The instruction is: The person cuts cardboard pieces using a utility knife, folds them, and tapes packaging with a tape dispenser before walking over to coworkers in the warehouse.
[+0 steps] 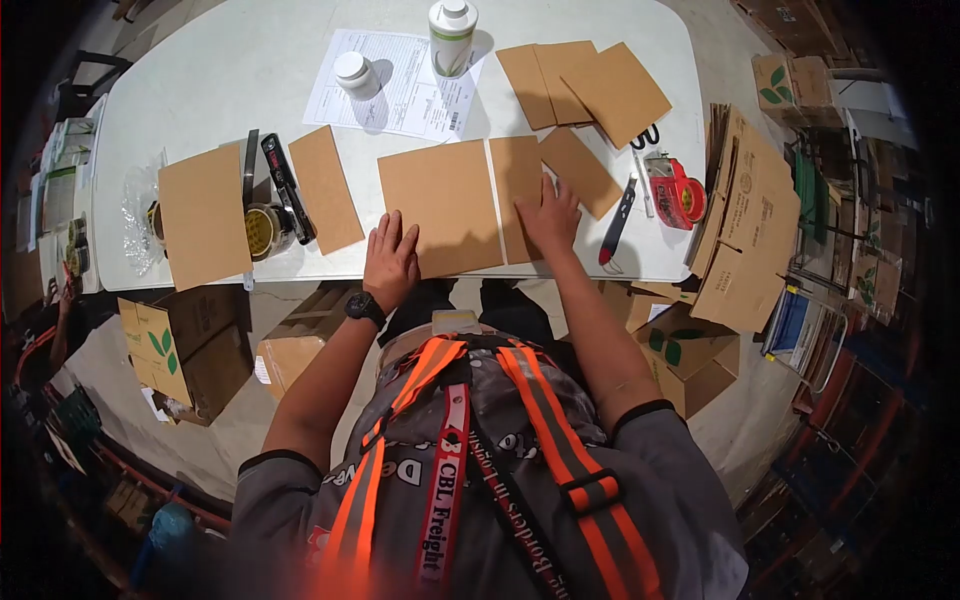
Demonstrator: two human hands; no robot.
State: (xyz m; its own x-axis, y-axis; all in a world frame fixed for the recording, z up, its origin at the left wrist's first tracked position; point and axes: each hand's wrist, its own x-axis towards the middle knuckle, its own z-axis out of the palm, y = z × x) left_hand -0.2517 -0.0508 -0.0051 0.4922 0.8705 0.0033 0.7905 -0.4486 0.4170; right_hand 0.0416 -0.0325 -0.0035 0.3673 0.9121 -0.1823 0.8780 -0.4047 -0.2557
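Two flat pieces of brown cardboard lie side by side at the table's near edge, a thin white line between them. The wider cardboard piece (440, 205) is under the fingers of my left hand (392, 258), which rests flat on its lower left corner. On the narrower cardboard piece (516, 180), my right hand (552, 218) presses along the right edge with fingers extended. Partly tucked beside that hand is another small cardboard piece (582, 172). A box cutter (622, 220) with a dark handle lies to its right.
A white bottle (452, 45) and a small white jar (356, 76) stand on printed paper (330, 105). More cardboard pieces (622, 95) lie back right, near a red tape dispenser (676, 195). At left are a cardboard sheet (205, 215) and tape roll (262, 232). Boxes (190, 350) stand below.
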